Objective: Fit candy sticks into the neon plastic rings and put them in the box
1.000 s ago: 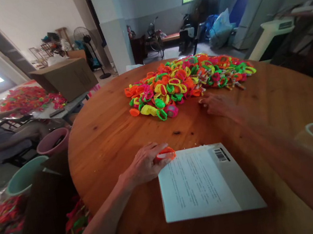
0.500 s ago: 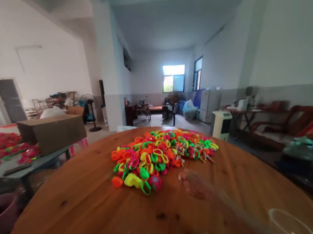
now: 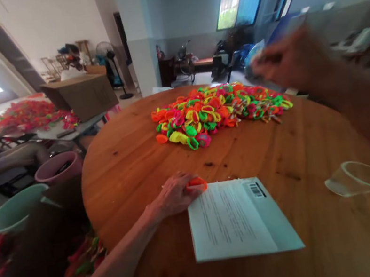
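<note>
Left hand [image 3: 175,195] grips an orange ring [image 3: 197,184] at the booklet's [image 3: 235,220] far left corner, on the bench [image 3: 131,157]; right hand [image 3: 291,60] is up and blurred, can't tell if it holds anything. Ring pile [image 3: 216,111] sits beyond. Risks, my read: low right-hand sweep clips the cup [image 3: 338,187], loose left grip drops the ring, bump skids the booklet

Right hand [image 3: 286,61]: is now hovering, blurred, higher in view than the heap of neon plastic bands [image 3: 196,120], having left its near edge.
Right forearm [image 3: 369,110]: is swinging out toward the frame's right side.
Head view: is tipping back down since half a second ago, bringing the printed booklet [image 3: 231,221] and left hand [image 3: 176,193] fully into sight.
Clear plastic cup [image 3: 338,188]: is showing more fully than before.
</note>
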Demonstrator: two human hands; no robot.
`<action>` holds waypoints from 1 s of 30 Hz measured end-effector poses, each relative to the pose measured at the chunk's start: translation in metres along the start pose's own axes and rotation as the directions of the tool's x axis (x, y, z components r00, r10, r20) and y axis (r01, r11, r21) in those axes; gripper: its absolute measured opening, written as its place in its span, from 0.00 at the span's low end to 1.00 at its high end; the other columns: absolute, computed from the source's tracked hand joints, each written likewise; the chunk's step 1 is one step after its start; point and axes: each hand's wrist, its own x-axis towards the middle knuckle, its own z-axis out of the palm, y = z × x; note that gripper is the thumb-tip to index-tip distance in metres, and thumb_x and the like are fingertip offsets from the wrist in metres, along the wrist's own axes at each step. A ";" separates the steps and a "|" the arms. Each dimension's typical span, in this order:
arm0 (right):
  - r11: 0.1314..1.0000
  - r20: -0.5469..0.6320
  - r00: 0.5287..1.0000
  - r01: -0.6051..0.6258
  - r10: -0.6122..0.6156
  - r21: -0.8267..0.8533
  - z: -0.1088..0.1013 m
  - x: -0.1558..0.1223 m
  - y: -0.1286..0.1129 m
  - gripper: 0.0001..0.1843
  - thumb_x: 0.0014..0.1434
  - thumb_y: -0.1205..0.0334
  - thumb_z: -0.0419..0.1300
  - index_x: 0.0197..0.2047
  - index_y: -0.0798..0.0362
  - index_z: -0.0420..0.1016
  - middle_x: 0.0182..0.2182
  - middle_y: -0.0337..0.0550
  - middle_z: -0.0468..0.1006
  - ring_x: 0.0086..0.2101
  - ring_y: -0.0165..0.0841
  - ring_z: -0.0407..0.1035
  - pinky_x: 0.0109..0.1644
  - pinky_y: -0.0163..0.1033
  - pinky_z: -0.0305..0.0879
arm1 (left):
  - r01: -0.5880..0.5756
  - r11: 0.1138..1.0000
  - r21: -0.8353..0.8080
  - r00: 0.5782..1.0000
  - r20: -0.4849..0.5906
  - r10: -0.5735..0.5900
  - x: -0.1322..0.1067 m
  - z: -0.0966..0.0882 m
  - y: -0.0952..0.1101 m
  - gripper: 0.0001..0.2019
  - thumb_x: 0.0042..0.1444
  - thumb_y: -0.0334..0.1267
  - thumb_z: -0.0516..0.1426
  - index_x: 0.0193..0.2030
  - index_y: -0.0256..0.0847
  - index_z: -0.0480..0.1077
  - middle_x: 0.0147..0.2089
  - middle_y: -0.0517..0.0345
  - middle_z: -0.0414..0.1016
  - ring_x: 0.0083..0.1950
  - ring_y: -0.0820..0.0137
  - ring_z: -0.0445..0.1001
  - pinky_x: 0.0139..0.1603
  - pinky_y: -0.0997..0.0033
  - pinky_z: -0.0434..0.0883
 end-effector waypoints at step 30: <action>0.946 0.465 0.835 0.323 -0.295 0.020 0.115 -0.207 -0.008 0.12 0.69 0.66 0.47 0.46 0.56 0.72 0.38 0.49 0.72 0.38 0.37 0.66 0.42 0.43 0.64 | -0.058 0.998 0.003 0.997 -0.043 0.058 -0.001 0.005 -0.001 0.15 0.65 0.47 0.55 0.51 0.39 0.72 0.38 0.53 0.72 0.42 0.66 0.71 0.44 0.69 0.68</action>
